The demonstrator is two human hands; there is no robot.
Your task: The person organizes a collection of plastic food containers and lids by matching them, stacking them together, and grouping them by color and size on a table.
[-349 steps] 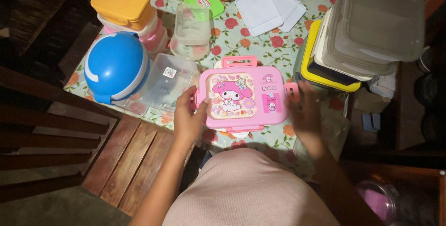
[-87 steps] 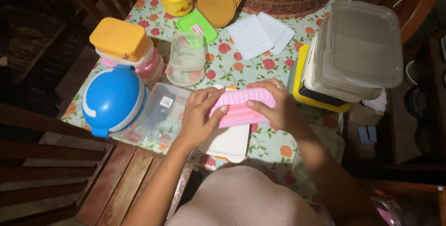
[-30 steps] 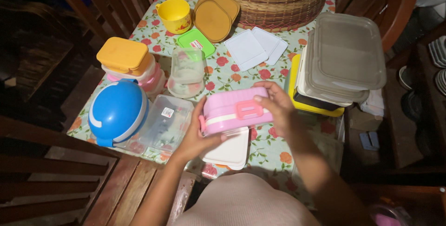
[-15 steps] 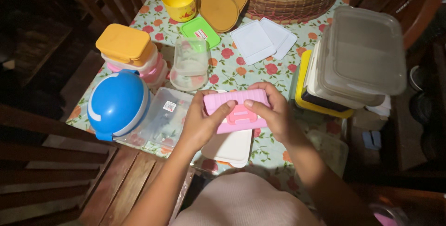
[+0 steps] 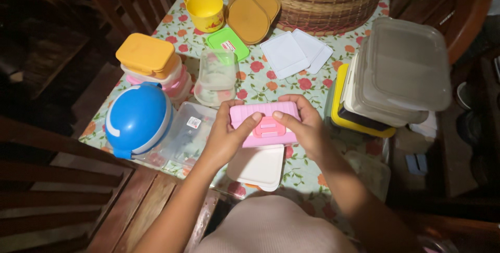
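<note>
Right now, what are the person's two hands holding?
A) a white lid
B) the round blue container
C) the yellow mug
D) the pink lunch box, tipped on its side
D: the left hand and right hand both grip the pink lunch box, thumbs near its side clasp, above a white container, while the yellow mug and round blue container sit untouched on the table.

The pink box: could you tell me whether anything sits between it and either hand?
Nothing visible does. The left hand and right hand both grip the pink box directly, thumbs pressing its front latch, above a white lid on the table.
</note>
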